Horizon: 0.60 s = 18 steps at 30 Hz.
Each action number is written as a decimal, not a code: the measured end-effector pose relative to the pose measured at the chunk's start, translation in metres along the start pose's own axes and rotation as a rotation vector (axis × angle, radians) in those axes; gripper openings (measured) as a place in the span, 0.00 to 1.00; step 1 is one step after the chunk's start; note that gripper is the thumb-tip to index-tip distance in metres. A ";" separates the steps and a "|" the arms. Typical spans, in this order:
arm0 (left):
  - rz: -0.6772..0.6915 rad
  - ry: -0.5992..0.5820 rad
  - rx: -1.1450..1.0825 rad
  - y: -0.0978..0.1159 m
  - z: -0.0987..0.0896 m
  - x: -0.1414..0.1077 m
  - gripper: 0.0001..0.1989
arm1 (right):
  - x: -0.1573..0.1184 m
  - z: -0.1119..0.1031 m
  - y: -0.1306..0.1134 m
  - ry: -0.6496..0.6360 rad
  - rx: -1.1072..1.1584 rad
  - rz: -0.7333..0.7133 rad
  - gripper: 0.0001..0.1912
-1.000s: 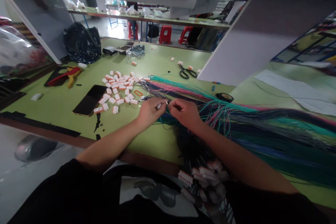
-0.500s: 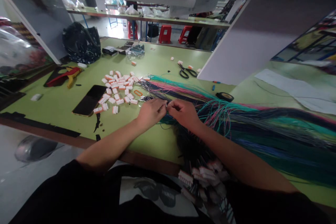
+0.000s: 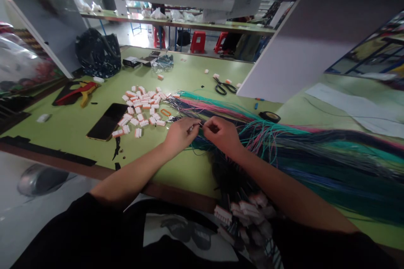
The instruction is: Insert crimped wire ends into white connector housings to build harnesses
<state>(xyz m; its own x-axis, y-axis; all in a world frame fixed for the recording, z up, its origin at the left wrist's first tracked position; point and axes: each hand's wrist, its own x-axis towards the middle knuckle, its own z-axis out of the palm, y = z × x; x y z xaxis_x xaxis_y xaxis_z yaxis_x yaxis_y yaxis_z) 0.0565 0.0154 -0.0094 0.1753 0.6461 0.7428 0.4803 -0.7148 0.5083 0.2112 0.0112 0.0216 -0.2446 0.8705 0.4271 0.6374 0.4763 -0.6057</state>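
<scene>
My left hand [image 3: 182,132] is closed in a pinch around a small white connector, mostly hidden by the fingers. Close to its right, my right hand [image 3: 221,134] pinches something too thin to make out, perhaps a wire end. Under and behind both hands lies a long bundle of green, pink and dark wires [image 3: 268,128], running off to the right. Loose white and orange connectors [image 3: 145,103] are heaped left of the wire ends. Wired connectors [image 3: 248,210] hang at the table's front edge, below my right forearm.
A black phone [image 3: 107,121] lies left of the heap, with red and yellow pliers [image 3: 78,92] farther left. Black scissors [image 3: 225,87] and a tape roll [image 3: 269,117] lie behind the wires. A dark plastic bag [image 3: 97,53] stands at the back left; a white panel [image 3: 290,46] rises at the right.
My right hand has moved slightly right, leaving a small gap between the two hands' fingertips. My left hand stays almost in place.
</scene>
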 end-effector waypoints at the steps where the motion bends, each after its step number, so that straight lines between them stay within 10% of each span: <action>1: -0.011 -0.009 -0.003 0.000 0.000 0.000 0.10 | 0.000 0.000 0.000 0.014 -0.028 -0.012 0.05; 18: -0.035 -0.047 0.040 -0.001 0.000 0.000 0.09 | -0.004 0.002 -0.006 -0.006 -0.385 -0.073 0.08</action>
<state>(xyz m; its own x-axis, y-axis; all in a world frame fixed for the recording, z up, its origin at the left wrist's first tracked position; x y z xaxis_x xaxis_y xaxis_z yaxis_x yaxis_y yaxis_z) 0.0561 0.0158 -0.0098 0.1975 0.6830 0.7033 0.5208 -0.6809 0.5150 0.2064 0.0048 0.0222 -0.3033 0.8372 0.4551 0.8453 0.4569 -0.2771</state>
